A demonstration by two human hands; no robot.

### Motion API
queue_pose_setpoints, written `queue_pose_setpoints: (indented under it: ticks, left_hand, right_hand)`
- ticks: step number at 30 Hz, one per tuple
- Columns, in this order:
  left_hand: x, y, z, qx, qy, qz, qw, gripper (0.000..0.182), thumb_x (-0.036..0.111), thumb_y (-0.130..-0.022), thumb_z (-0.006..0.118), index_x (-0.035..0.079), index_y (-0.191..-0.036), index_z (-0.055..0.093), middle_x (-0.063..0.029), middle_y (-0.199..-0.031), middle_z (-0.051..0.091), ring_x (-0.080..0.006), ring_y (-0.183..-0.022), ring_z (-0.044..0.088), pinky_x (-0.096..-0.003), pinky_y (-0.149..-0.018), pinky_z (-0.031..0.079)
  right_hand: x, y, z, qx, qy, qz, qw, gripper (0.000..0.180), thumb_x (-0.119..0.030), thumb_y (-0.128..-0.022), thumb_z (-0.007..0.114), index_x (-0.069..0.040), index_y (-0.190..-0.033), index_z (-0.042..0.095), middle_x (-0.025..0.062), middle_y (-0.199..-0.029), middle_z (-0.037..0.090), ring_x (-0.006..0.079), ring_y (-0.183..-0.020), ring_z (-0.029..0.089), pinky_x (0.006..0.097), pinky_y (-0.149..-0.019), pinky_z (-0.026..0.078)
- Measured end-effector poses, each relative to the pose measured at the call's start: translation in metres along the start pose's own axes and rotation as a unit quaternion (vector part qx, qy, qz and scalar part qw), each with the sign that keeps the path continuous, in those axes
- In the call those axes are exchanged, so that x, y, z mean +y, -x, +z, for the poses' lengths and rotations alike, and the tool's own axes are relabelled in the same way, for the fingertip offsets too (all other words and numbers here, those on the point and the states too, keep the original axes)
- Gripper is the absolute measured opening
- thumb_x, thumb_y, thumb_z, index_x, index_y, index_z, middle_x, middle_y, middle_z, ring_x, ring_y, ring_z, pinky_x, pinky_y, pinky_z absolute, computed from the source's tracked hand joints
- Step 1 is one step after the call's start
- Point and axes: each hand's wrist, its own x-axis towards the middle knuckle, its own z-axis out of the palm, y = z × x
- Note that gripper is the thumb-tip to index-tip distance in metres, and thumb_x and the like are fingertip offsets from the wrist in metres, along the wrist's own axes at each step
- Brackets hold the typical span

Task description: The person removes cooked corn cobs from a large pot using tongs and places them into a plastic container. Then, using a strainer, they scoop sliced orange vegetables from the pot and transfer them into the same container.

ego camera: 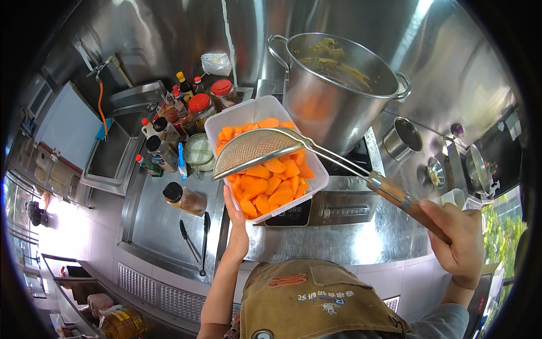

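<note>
My left hand (pixel 237 229) holds a clear plastic container (pixel 313 182) by its near left side. Cut carrot pieces (pixel 264 186) fill much of it. In my right hand (pixel 457 237) is the wooden handle of a mesh skimmer (pixel 258 148). The mesh bowl of this skimmer is turned with its rim slanting down, over the carrots and across the container's left edge. Behind the container, to the right, stands a large steel stockpot (pixel 334 101) with liquid and pale brown-green solids inside. Its wall reflects the orange of the carrots.
An induction cooker (pixel 343 207) sits under the stockpot. Seasoning bottles and red-lidded jars (pixel 200 106) crowd the left, near a sink (pixel 112 156). Black-tipped tongs (pixel 203 245) and a spice jar (pixel 186 199) lie on the steel counter. A small steel pot (pixel 402 137) stands right.
</note>
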Motion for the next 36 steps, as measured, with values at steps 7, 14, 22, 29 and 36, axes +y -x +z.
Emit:
queue_pose_setpoints:
  ticks: [7, 14, 22, 29, 36]
  left_hand:
    - [0.004, -0.001, 0.001, -0.015, 0.016, 0.015, 1.000, 0.083, 0.065, -0.094, 0.024, 0.017, -0.152, -0.010, -0.0086, -0.159, -0.007, -0.0246, -0.146, 0.004, -0.0422, -0.117, 0.010]
    - [0.008, 0.000, 0.002, -0.004, 0.014, 0.021, 1.000, 0.085, 0.065, -0.094, 0.028, 0.014, -0.152, -0.009, -0.0101, -0.159, -0.007, -0.0252, -0.146, 0.003, -0.0407, -0.117, 0.007]
    - [-0.005, -0.001, -0.001, 0.007, 0.014, 0.035, 0.999, 0.072, 0.049, -0.101, 0.025, 0.007, -0.152, -0.005, -0.0130, -0.159, -0.004, -0.0252, -0.146, 0.000, -0.0383, -0.117, 0.005]
    - [-0.007, 0.001, -0.005, 0.007, 0.014, 0.004, 1.000, 0.082, 0.062, -0.095, 0.032, 0.018, -0.152, -0.007, -0.0089, -0.158, 0.001, -0.0256, -0.145, 0.012, -0.0424, -0.116, 0.014]
    - [0.014, 0.005, 0.006, 0.021, 0.067, 0.028, 0.997, 0.066, 0.033, -0.101, 0.032, 0.005, -0.152, 0.000, -0.0138, -0.157, 0.005, -0.0269, -0.144, 0.011, -0.0383, -0.116, 0.009]
  right_hand:
    - [0.007, -0.039, 0.057, 0.040, 0.095, -0.058, 0.993, 0.059, -0.008, -0.075, 0.066, -0.017, -0.132, 0.055, 0.0019, -0.065, 0.051, 0.0199, -0.045, 0.049, 0.0326, -0.040, 0.036]
    - [0.021, -0.058, 0.071, 0.081, 0.041, -0.064, 0.994, 0.058, -0.007, -0.077, 0.063, -0.017, -0.133, 0.053, 0.0031, -0.070, 0.056, 0.0211, -0.051, 0.054, 0.0332, -0.043, 0.040]
    - [0.036, -0.035, 0.018, 0.167, -0.028, -0.009, 0.986, 0.053, -0.001, -0.077, 0.060, -0.010, -0.129, 0.057, 0.0118, -0.090, 0.067, 0.0229, -0.065, 0.062, 0.0303, -0.059, 0.047]
    - [0.081, -0.052, -0.028, 0.191, 0.031, 0.122, 0.974, 0.045, -0.008, -0.085, 0.054, -0.015, -0.130, 0.057, 0.0117, -0.091, 0.067, 0.0235, -0.063, 0.060, 0.0310, -0.062, 0.047]
    - [0.134, -0.138, 0.000, 0.084, 0.242, 0.048, 0.966, 0.039, -0.016, -0.088, 0.056, -0.026, -0.126, 0.056, 0.0087, -0.087, 0.067, 0.0275, -0.076, 0.066, 0.0390, -0.063, 0.050]
